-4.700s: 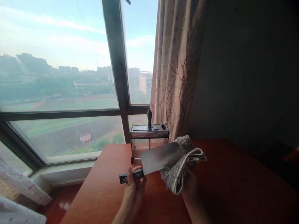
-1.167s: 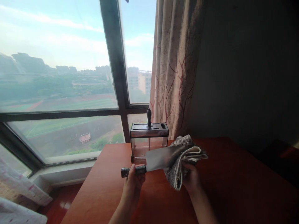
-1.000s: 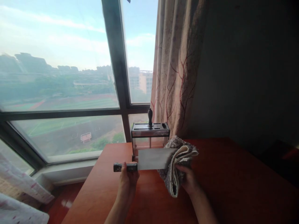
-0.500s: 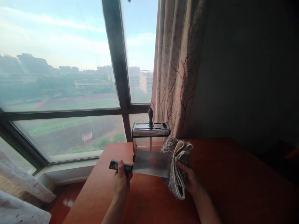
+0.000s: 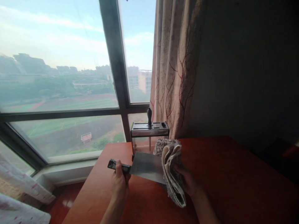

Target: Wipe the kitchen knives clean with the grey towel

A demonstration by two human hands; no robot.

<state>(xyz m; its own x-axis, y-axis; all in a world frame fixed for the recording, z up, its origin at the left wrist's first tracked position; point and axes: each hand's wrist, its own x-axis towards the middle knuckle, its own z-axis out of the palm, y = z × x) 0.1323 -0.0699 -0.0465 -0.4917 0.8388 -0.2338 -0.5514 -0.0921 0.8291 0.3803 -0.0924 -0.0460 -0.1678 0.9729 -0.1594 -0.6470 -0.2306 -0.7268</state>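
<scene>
"So, where is the cleaver [image 5: 147,166], going by the knife stand [image 5: 149,133]?"

"On the near side of the stand, held above the table [image 5: 100,196]. Its black handle [image 5: 112,164] points out to the left of the stand, and the blade runs rightward across the stand's lower front."

"And the left hand [image 5: 120,183]?"

"Closed around that handle, thumb laid along the top, nearer us than the stand and to its left."

"What has the right hand [image 5: 188,182] got?"

"A folded grey cloth [image 5: 171,168] with pale edges, just to the near right of the stand. The hand is curled around it, though most of the fingers are hidden, so I can't tell how tightly."

"Does the cloth touch the blade?"

"Yes, it's wrapped over the end away from the handle: one fold in front, another bunched behind."

"And around the stand?"

"A dark upright handle [image 5: 149,117] rises from its top; a patterned curtain [image 5: 175,68] hangs behind."
</scene>
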